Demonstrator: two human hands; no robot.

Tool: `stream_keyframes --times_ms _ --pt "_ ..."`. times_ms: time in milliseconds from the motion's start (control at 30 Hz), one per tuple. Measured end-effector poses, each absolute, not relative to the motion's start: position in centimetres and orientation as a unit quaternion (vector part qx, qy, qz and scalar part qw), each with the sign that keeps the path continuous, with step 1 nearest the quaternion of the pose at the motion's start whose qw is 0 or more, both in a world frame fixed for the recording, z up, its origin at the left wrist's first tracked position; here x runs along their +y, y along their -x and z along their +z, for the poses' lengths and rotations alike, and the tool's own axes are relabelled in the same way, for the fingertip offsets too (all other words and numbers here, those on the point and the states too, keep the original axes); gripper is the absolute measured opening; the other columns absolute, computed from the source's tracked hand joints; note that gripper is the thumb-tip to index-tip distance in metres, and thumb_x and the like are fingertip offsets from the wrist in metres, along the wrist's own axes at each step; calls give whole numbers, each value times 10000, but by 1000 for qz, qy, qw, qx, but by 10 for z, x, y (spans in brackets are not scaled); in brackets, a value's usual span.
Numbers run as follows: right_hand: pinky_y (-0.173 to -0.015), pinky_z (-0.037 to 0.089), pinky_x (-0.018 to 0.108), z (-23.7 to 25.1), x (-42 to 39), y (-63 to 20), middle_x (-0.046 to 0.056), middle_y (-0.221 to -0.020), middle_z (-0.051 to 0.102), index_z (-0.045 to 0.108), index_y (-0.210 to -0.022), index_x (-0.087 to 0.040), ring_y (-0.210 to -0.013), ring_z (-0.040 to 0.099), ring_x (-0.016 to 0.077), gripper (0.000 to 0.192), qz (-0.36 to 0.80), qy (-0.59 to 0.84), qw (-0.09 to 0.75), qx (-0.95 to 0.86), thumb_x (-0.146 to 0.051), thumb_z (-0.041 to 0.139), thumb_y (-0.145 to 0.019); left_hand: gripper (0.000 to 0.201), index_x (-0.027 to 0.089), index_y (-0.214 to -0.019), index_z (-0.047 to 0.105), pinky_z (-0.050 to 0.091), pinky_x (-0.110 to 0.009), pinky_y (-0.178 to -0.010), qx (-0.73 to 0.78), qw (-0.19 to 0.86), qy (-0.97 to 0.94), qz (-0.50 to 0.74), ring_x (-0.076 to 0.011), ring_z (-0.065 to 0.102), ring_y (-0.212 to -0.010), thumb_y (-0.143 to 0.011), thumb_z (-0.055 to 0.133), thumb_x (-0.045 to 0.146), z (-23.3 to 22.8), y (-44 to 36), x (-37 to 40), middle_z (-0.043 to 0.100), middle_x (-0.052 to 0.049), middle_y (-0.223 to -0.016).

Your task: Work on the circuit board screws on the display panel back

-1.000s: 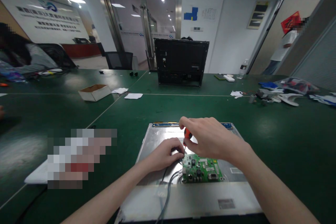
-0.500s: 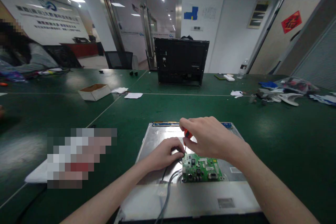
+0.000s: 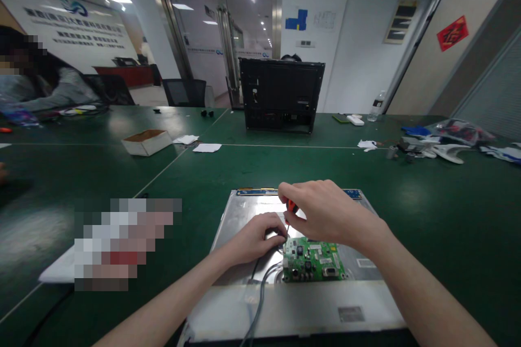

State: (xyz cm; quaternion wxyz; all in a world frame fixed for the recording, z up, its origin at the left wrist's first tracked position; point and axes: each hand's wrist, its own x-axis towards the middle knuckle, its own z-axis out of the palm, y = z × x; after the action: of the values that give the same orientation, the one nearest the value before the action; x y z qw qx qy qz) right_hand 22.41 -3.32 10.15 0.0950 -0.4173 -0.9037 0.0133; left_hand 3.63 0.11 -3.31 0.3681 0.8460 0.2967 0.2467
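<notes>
My right hand (image 3: 315,211) is closed round the red and black handle of a screwdriver (image 3: 291,206). Its thin shaft points down at the upper left corner of a green circuit board (image 3: 313,261). Beside the tip, the bent fingers of my left hand (image 3: 262,234) come together at that same corner; whatever they pinch is hidden or too small to make out. The board lies on the silver metal back of a display panel (image 3: 228,303), which rests flat in front of me. Grey cables (image 3: 260,303) run from the board's left side toward the panel's near edge.
A black monitor housing (image 3: 283,95) stands upright across the green table (image 3: 439,217). Left of it are an open cardboard box (image 3: 147,143) and papers (image 3: 207,148). At right lie plastic bags (image 3: 462,132) and a bottle (image 3: 375,107). Another person (image 3: 52,84) sits at far left.
Both hands and the screwdriver stay in nearly the same place. The person at far left has shifted slightly to the right.
</notes>
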Motion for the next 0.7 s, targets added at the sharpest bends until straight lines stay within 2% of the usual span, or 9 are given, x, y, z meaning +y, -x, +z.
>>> stream_keyframes --times_ms 700 --pt "-492 216 260 103 -35 -222 5 -778 665 517 -905 -190 -601 527 134 47 -6 412 99 -906 -200 527 -860 79 157 -905 653 483 -317 -787 303 376 -843 238 -201 610 -845 -872 596 200 -41 -35 4 684 -49 -912"
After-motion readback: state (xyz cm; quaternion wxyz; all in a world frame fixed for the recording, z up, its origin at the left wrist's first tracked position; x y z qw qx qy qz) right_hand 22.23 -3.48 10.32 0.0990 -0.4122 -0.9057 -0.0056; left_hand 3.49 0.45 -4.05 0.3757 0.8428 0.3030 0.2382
